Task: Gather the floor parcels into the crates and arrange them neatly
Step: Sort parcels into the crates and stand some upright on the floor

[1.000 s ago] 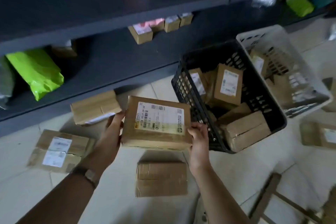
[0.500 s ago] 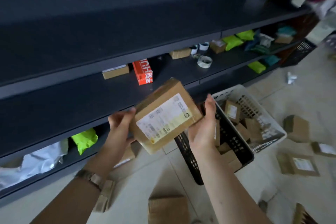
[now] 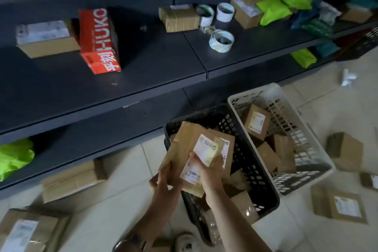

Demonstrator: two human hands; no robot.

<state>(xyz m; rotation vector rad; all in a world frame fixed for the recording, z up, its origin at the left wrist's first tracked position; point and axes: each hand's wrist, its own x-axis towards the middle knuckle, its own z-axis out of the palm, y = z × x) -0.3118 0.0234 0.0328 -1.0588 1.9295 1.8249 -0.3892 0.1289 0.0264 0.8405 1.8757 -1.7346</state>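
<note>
Far left, floor not done yet: a labelled parcel [image 3: 24, 231] lay at the bottom corner and a bigger plain parcel [image 3: 71, 180] sat half under the dark shelf [image 3: 143, 80], beside a green bag [image 3: 14, 155] on the lowest level.

Centre: left hand [image 3: 165, 178] gripped the lower left edge of the held parcel [image 3: 190, 145], fingers curled round it. Right hand [image 3: 208, 168] clamped over the labelled face, fingers wrapped on the near side. The parcel was tilted, off the floor, over the near-left corner of the black crate [image 3: 248, 161] and not set down yet.

The black crate held several parcels lying at mixed angles, one labelled box [image 3: 228, 145] right behind the held one. The white crate [image 3: 302, 149] touched it on the right, with boxes inside also jumbled.

Right of the crates, more parcels were left on the tiles: one brown box [image 3: 345, 149] and one flat labelled box [image 3: 339, 206].

Risks, as I judge them: the parcel going in tilted onto an uneven pile would wedge on an edge or slide, so no neat rows. A low corner could catch the crate rim and shove the crate. The pile was uneven enough that adding on top without straightening would likely leave boxes proud of the rim and prone to tipping out.
</note>
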